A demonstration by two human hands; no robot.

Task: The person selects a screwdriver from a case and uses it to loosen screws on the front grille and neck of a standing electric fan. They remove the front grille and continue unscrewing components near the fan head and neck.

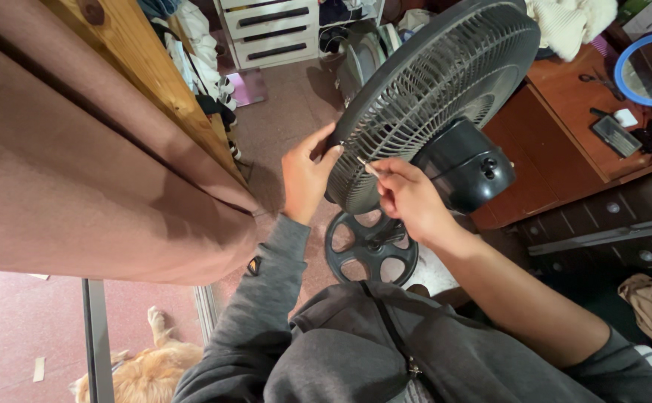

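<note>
1. The left hand (306, 177) is partly curled, thumb and fingertips pinching the rim of the black fan grille (438, 97) at its lower left edge; the palm faces the fan.
2. The right hand (409, 198) is closed narrow, thumb and forefinger nipping a small pale, thin tool (363, 163) whose tip meets the grille rim just beside the left thumb; what kind of tool it is cannot be told.
3. One fan shows: a round grille tilted on its side, a black motor housing (464, 164) behind it just above the right hand, and a round spoked base (371, 246) on the floor below both hands.
4. Two arms in view, both the wearer's; the left in a grey sleeve (262, 298), the right forearm bare.
5. To the left, a wooden beam (147, 67) stands over a brown padded surface (64, 172); one tan dog (150, 369) lies on the reddish floor beneath.
6. To the right, a red-brown desk (565, 104) carries a blue-rimmed round mirror (650, 67), a dark flat brush-like thing (615, 136) and scissors (598, 80), well apart from the hands.
7. One white drawer unit (270, 30) stands at the far wall; its drawers are shut, their contents hidden.
</note>
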